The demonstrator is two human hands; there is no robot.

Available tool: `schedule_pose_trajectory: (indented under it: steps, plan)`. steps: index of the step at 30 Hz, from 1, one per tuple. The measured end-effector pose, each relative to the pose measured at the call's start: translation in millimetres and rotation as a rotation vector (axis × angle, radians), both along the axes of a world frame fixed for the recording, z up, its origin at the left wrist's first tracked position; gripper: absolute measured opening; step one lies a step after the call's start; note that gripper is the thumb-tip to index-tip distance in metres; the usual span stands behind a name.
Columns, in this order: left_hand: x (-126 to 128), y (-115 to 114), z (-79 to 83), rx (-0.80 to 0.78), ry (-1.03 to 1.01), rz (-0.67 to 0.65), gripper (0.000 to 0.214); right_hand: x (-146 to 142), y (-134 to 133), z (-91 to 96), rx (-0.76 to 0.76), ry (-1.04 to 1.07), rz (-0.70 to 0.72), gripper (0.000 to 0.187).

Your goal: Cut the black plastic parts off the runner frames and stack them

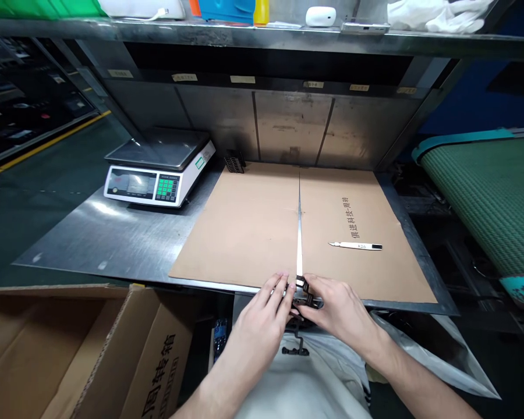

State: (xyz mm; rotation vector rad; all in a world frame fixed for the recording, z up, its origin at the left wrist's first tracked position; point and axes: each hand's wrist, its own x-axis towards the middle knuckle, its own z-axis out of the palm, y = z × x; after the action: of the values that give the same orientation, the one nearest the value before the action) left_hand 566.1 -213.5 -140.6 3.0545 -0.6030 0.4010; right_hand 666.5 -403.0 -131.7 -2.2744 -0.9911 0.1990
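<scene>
While both hands work close together over the front edge of the cardboard sheet (244, 224), a small black slotted part (304, 286) sits between them, looking light and stiff, best held by its edges. Right hand (336, 308) fingers are narrowly pinched on it; left hand (262, 308) fingertips are just beside it, contact unclear. Similar black parts (234, 161) stand stacked near the weighing scale (159, 171).

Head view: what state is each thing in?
Left hand: fingers against the dark slotted part.
Right hand: gripping that part.
Cardboard sheets: flat on the steel bench, side by side, narrow gap between.
White-handled knife: lying on the right sheet, tip exposed.
Digital scale: standing on the bench, green keypad.
Cardboard box: open, flaps up.
</scene>
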Motion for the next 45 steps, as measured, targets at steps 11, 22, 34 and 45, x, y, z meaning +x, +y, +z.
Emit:
schedule_pose_trajectory:
  steps: [11,22,34,45]
  plan:
    - [1,-15,-13.4,0.085,0.014,0.047,0.053,0,2,-12.6,-0.142,0.083,-0.029,0.027]
    - [0,34,6.1,-0.330,-0.081,0.222,0.044,0,-24,14.0,0.181,0.063,-0.123,0.050]
    - [34,16,12.2,-0.318,-0.065,0.243,0.042,-3,-18,29.5,0.071,0.057,0.053,0.056]
    - [57,-7,17.3,-0.227,-0.012,0.144,0.044,4,-16,10.2,0.052,0.053,0.066,0.055]
